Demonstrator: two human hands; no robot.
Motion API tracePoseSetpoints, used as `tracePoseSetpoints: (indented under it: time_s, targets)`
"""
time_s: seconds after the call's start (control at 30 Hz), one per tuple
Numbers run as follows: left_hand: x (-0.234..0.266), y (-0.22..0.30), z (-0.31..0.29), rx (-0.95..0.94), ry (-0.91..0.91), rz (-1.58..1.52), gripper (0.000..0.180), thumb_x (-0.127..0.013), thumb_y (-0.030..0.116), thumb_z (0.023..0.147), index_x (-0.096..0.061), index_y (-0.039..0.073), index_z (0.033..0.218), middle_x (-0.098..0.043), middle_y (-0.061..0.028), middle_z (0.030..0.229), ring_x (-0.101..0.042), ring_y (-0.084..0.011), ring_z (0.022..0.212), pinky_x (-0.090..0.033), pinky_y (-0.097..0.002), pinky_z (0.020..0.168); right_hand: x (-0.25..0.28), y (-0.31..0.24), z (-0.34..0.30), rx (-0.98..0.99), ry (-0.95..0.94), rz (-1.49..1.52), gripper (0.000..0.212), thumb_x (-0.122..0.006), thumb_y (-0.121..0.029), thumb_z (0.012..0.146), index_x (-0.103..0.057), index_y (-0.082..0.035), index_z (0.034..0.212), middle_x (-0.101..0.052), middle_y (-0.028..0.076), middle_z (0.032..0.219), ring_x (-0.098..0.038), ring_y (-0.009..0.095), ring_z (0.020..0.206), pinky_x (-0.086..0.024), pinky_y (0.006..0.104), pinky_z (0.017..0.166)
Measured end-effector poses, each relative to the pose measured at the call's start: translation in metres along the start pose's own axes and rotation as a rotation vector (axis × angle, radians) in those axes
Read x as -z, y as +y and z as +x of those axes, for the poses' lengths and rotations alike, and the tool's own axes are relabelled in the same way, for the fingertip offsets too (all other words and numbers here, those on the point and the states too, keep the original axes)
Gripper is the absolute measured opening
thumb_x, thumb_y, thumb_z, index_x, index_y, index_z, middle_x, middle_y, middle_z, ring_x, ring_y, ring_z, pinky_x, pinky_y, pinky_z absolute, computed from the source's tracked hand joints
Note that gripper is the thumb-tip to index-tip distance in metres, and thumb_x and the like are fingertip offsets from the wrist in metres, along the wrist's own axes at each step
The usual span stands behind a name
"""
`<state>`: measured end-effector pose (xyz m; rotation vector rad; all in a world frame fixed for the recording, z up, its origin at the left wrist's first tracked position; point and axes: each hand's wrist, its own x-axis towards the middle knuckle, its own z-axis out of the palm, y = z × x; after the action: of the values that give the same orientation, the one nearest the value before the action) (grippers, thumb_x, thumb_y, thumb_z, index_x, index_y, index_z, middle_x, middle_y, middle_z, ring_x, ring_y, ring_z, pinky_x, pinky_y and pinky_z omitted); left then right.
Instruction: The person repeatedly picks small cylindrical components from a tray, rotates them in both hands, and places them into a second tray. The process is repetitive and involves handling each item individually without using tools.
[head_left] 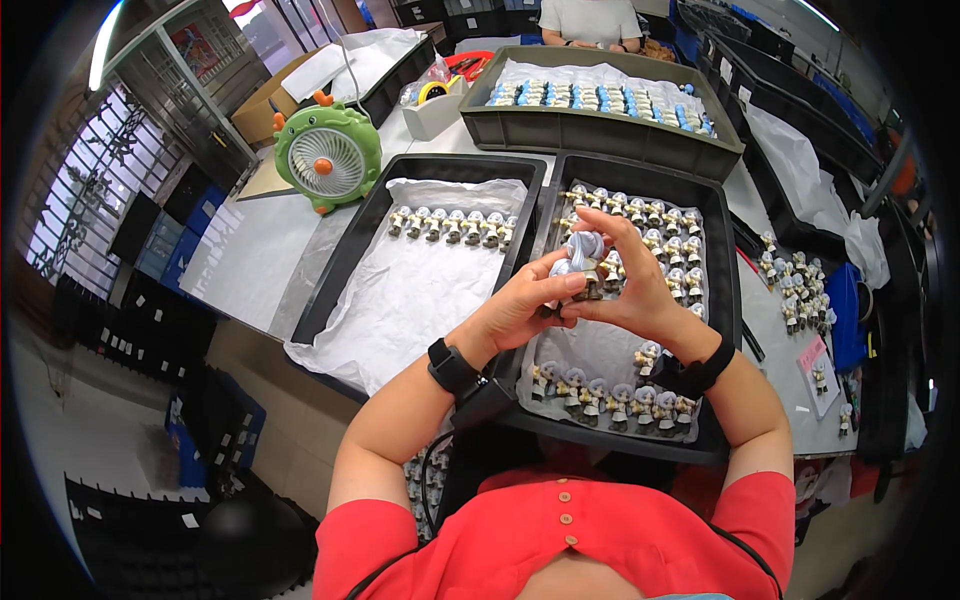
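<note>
Between my two hands is a small figurine [582,262] with pale blue-grey hair, held up over the inner edges of two black trays. My left hand [525,298] pinches its lower part with the thumb in front. Curled round its other side, my right hand [640,285] touches it with fingers above and thumb below. Beneath my hands, the right tray [728,300] is lined with white paper and holds several rows of similar figurines [620,402]. The left tray [345,235], also paper-lined, carries one row of figurines [453,226] along its far side.
A green fan [328,155] stands beyond the left tray. Behind the trays sits a large olive bin [600,140] of blue-and-white figurines. More loose figurines [800,290] lie on the right of the table, near a blue container [848,315]. Another person [590,22] sits across the table.
</note>
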<state>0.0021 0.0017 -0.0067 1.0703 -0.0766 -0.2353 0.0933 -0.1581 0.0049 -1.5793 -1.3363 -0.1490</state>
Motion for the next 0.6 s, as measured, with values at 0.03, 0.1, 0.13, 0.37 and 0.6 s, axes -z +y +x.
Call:
tracePoseSetpoints:
  time_s: [0.03, 0.1, 0.13, 0.37, 0.6]
  targets:
    - [0.001, 0.000, -0.002, -0.001, 0.008, -0.011, 0.057, -0.066, 0.030, 0.082, -0.041, 0.008, 0.128, -0.056, -0.0021, 0.110, -0.056, -0.0081, 0.082, -0.047, -0.0245, 0.065, -0.002, -0.001, 0.000, -0.023, -0.012, 0.028, 0.089, -0.085, -0.021, 0.057, -0.039, -0.011, 0.133, -0.052, 0.008, 0.114, -0.050, 0.022, 0.102, -0.044, 0.0336, 0.083]
    - [0.005, -0.004, 0.003, 0.022, -0.033, -0.030, 0.057, -0.065, 0.027, 0.083, -0.040, 0.009, 0.130, -0.056, -0.0018, 0.110, -0.055, -0.0083, 0.083, -0.047, -0.0242, 0.065, -0.001, 0.000, -0.002, -0.047, 0.001, 0.033, 0.090, -0.086, -0.020, 0.056, -0.039, -0.011, 0.133, -0.052, 0.009, 0.114, -0.051, 0.022, 0.102, -0.045, 0.0334, 0.083]
    - [0.006, -0.006, 0.005, 0.024, -0.044, -0.040, 0.057, -0.065, 0.026, 0.083, -0.039, 0.009, 0.131, -0.056, -0.0017, 0.110, -0.055, -0.0084, 0.083, -0.046, -0.0241, 0.065, -0.002, 0.001, -0.003, -0.052, -0.002, 0.040, 0.091, -0.086, -0.020, 0.055, -0.039, -0.011, 0.133, -0.052, 0.009, 0.114, -0.052, 0.022, 0.102, -0.045, 0.0333, 0.083]
    - [0.002, 0.031, -0.009, -0.318, 0.014, -0.077, 0.047, -0.065, 0.021, 0.084, -0.045, 0.009, 0.125, -0.061, -0.0029, 0.102, -0.060, -0.0110, 0.074, -0.049, -0.0253, 0.062, -0.008, 0.000, -0.001, -0.105, -0.027, 0.276, 0.104, -0.083, -0.023, 0.059, -0.022, -0.012, 0.143, -0.044, 0.009, 0.130, -0.043, 0.022, 0.118, -0.035, 0.0365, 0.097]
    - [-0.011, 0.100, -0.075, -0.627, 0.062, -0.159, 0.037, -0.063, 0.033, 0.086, -0.050, 0.013, 0.114, -0.059, -0.0027, 0.091, -0.061, -0.0134, 0.071, -0.049, -0.0237, 0.054, -0.025, -0.030, 0.005, -0.150, -0.451, 0.119, 0.040, -0.073, -0.018, 0.074, -0.059, -0.006, 0.110, -0.060, 0.007, 0.107, -0.055, 0.019, 0.101, -0.042, 0.0304, 0.086]
